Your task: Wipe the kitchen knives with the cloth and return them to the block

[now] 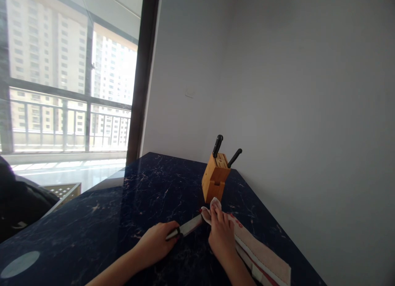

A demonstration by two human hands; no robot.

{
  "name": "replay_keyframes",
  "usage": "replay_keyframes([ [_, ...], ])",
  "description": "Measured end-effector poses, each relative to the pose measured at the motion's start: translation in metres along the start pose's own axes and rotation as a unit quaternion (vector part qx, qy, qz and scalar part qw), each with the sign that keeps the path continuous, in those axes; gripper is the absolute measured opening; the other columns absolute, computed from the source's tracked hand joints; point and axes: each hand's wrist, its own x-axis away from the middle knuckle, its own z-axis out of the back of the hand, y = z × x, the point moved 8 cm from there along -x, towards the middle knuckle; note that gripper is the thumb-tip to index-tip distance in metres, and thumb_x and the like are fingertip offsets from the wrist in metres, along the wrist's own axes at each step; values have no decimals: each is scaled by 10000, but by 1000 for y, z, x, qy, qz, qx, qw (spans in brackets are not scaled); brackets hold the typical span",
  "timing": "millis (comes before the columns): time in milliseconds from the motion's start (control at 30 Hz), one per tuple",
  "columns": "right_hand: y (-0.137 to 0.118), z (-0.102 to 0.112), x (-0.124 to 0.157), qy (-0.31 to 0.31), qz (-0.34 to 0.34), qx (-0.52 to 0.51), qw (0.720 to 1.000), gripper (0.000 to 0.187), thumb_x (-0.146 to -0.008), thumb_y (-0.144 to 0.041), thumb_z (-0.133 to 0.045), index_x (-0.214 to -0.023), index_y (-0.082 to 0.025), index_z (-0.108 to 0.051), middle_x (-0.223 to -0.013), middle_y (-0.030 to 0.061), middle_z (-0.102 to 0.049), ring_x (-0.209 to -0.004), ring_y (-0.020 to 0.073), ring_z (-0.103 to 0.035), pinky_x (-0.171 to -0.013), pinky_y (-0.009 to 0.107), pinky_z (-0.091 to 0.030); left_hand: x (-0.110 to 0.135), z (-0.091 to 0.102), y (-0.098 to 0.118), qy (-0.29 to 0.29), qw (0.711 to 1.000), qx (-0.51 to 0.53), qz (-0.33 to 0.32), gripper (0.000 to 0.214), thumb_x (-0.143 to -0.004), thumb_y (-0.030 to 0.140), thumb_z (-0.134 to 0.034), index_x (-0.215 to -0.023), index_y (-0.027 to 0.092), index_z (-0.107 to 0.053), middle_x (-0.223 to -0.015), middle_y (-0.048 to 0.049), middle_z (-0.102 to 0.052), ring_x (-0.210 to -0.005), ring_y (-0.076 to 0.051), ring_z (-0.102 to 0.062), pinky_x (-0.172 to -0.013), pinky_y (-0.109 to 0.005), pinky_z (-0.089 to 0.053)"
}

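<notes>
A knife [191, 225] with a dark handle is gripped by my left hand [159, 241], its blade pointing right and away from me. My right hand [221, 232] pinches a folded pink and white towel [259, 253] against the far end of the blade, so the tip is hidden in the cloth. The rest of the towel trails to the lower right over the tabletop. Just beyond my hands stands a wooden knife block [213, 183]. Two black-handled knives are in it, one upright knife [217, 146] and one leaning to the right [235, 157].
The dark blue marbled table [154, 191] narrows toward the wall corner. A pale round patch [20, 264] shows at its left edge. Left of the table are a black item [21, 203] and a lattice-seated chair [66, 191]. A large window [68, 72] lies behind.
</notes>
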Motion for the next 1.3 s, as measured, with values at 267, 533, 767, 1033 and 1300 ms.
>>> replay_keyframes([
  [267, 1, 7, -1, -16, -17, 20, 1000, 598, -736, -36, -318, -1316, -171, -366, -1328, 66, -407, -1095, 234, -419, -853, 348, -316, 0, -1, 1, -2, 1000, 17, -6, 192, -781, 305, -449, -877, 271, -612, -791, 13, -673, -739, -157, -622, -614, -193, -383],
  [533, 6, 3, -2, -21, -36, 21, 999, 607, -730, -39, -325, -1328, -146, -341, -1353, 67, -375, -1140, 241, -379, -895, 367, -285, 1, -1, 1, -3, 1000, 22, -10, 191, -776, 306, -455, -871, 265, -617, -785, 14, -671, -723, -153, -619, -603, -191, -382],
  [767, 4, 5, -1, -25, -19, 18, 999, 615, -719, -32, -326, -1320, -159, -357, -1327, 65, -403, -1112, 236, -393, -862, 362, -308, 2, -2, 0, -7, 1000, 11, 10, 223, -783, 315, -440, -919, 259, -608, -820, 3, -675, -756, -163, -626, -631, -201, -389],
  [1033, 1, 3, 1, -30, 5, 20, 999, 602, -727, -49, -340, -1311, -191, -374, -1262, 84, -461, -1086, 243, -402, -841, 354, -304, 2, -4, -2, -4, 1000, 6, 20, 225, -781, 319, -448, -931, 256, -603, -844, -9, -676, -783, -176, -628, -658, -213, -394],
  [1300, -6, -1, 4, -14, 49, 31, 998, 577, -740, -46, -332, -1294, -192, -401, -1264, 84, -454, -1071, 257, -394, -832, 370, -295, 0, -5, -5, 1, 1000, 15, 17, 203, -781, 304, -442, -900, 261, -601, -809, 7, -674, -751, -164, -625, -624, -205, -384],
])
